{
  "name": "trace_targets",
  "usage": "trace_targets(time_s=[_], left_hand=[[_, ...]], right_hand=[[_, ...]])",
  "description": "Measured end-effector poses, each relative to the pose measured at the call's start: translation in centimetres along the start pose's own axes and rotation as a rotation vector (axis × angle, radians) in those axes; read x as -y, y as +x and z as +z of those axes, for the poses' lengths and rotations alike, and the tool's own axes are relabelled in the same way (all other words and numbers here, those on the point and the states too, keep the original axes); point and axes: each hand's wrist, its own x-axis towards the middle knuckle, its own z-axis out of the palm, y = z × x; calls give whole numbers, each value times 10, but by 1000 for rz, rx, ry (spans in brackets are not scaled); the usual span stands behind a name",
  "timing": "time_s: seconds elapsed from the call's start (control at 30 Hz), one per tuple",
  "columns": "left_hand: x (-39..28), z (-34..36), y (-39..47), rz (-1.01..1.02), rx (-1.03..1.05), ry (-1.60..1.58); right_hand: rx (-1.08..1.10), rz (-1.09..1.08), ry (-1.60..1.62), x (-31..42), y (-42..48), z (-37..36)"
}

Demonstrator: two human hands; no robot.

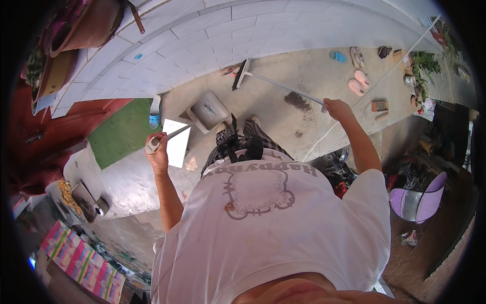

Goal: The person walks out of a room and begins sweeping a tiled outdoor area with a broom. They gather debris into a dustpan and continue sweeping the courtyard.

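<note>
My left hand [157,148] grips the upper end of the grey handle of a long-handled dustpan [209,111]. The dustpan's pan rests on the concrete floor just in front of my feet, beside a white board [177,142]. My right hand [338,110] is closed around the handle of a broom [241,74] with a grey pole and dark bristles. The broom's head touches the floor near the white tiled wall, ahead of the dustpan, beside some small reddish debris [229,70].
A blue slide sandal [154,114] lies by a green mat [121,131]. Near the tiled wall [212,34] are pink shoes [358,82] and a blue slipper [337,56]. A brick-like block [379,106] and potted plants [426,64] stand at right. Dark patches [298,102] mark the floor.
</note>
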Motion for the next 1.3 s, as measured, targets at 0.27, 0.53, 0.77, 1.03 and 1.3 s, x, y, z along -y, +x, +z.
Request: trace_targets(time_s=[0.27, 0.53, 0.77, 1.03, 1.3], left_hand=[[3, 2, -7, -30, -38, 20], [13, 5, -5, -9, -63, 52], [1, 24, 13, 31, -5, 92], [-5, 55, 18, 77, 24, 142], [-19, 87, 21, 48, 62, 111]], right_hand=[[25, 92, 95, -81, 4, 28], [-159, 68, 286, -98, -36, 22], [25, 325, 564, -68, -15, 58], [-75, 494, 667, -96, -95, 87], [-80, 496, 740, -101, 9, 63]])
